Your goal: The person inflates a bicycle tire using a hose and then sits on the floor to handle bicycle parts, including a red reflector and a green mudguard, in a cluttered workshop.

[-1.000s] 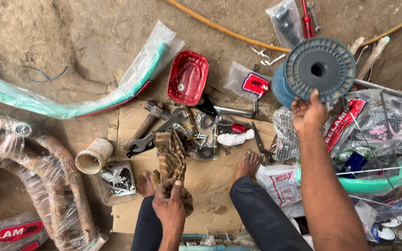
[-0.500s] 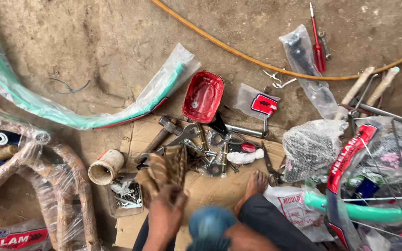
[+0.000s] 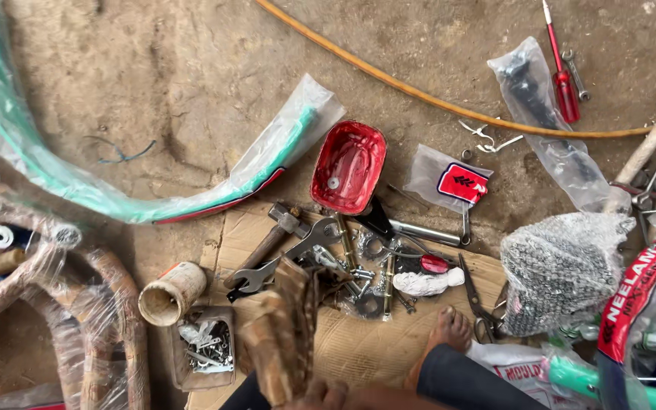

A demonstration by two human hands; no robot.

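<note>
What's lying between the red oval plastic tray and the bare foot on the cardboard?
In the head view, between the red oval plastic tray and the bare foot: a clutter of bolts and a white crumpled rag.

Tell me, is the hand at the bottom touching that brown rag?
Touching. The head view shows the hand at the bottom edge gripping the lower end of the brown rag, with no gap between them; which hand it is cannot be told.

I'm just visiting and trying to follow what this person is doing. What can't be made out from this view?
- Hand: cut off by the bottom edge; which hand it is and its grip cannot be told.
- Other hand: out of view.
- Brown cloth: blurred, its kind unclear.
- Small box of bolts: pieces too small to sort.
- Black part in clear bag: plastic glare hides its shape.
</note>
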